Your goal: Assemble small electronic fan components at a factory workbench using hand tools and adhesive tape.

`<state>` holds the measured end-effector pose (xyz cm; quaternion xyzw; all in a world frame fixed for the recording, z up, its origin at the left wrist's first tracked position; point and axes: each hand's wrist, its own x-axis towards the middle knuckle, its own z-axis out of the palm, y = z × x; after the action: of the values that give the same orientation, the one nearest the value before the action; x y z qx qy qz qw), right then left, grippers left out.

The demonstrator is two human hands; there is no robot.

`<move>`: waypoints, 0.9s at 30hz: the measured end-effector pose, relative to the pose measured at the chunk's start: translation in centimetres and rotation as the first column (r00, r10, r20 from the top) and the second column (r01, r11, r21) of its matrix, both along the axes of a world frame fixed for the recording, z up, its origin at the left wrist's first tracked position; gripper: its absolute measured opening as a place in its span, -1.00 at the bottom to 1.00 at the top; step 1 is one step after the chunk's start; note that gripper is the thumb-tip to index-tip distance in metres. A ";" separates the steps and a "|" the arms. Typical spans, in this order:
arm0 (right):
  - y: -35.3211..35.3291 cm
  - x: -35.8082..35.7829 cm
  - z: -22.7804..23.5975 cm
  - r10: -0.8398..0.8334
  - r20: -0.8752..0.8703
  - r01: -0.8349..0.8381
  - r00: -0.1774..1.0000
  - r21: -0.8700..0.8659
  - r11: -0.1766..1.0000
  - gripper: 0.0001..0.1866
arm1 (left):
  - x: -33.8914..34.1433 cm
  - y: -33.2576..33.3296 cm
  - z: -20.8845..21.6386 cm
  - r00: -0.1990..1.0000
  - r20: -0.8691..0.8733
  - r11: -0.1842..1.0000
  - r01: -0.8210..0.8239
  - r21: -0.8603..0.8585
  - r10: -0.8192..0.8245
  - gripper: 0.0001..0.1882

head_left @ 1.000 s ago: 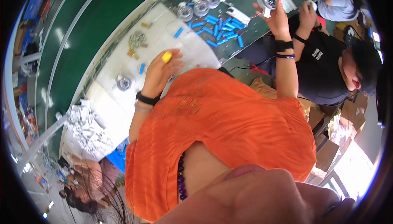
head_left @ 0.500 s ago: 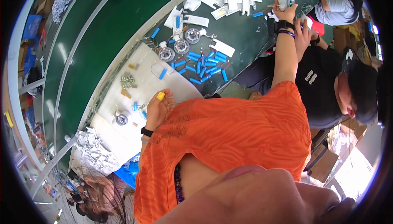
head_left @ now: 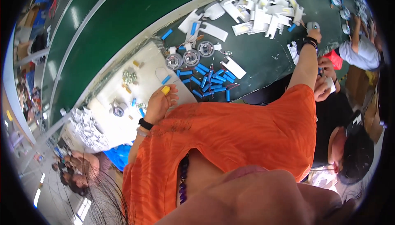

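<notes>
At the far right end of the work table, my right hand [head_left: 314, 35] is closed round a round grey-white lamp housing [head_left: 313, 26]. Its fingers are partly hidden. A blue cylindrical cell [head_left: 291, 28] lies just left of it, beside a heap of white plastic parts [head_left: 259, 17]. My left hand [head_left: 158, 103] is palm up by the white mat [head_left: 154, 64], fingers loosely apart. A small yellow cover or piece [head_left: 166, 90] sits at its thumb tip. Near that hand lies a wired blue cell [head_left: 166, 79].
Round lamp heads [head_left: 191, 56] and many blue cells [head_left: 210, 79] lie mid-table. Small metal parts [head_left: 129, 76] and another lamp head [head_left: 118, 110] are on the mat. White pieces [head_left: 88, 128] pile up left. A co-worker's hands [head_left: 325, 83] hold a white part beside my right arm.
The view has shifted, so the table appears further right and lower. My right hand, still holding the lamp housing, has come closer to the loose blue cell. My left hand keeps its pose.
</notes>
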<state>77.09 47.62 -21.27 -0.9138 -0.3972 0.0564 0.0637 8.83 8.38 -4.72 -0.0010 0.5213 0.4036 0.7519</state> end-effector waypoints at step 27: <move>-35.0 -45.6 25.5 0.828 -0.560 -0.829 0.034 0.447 0.336 -0.71 | -10.7 -17.8 -7.4 0.394 -0.912 0.927 0.287 0.241 0.115 -0.69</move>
<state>31.49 12.59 4.18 -0.4064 -0.7872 0.4327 0.1671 -1.91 -9.38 -12.15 0.3858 0.7626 0.3850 0.3484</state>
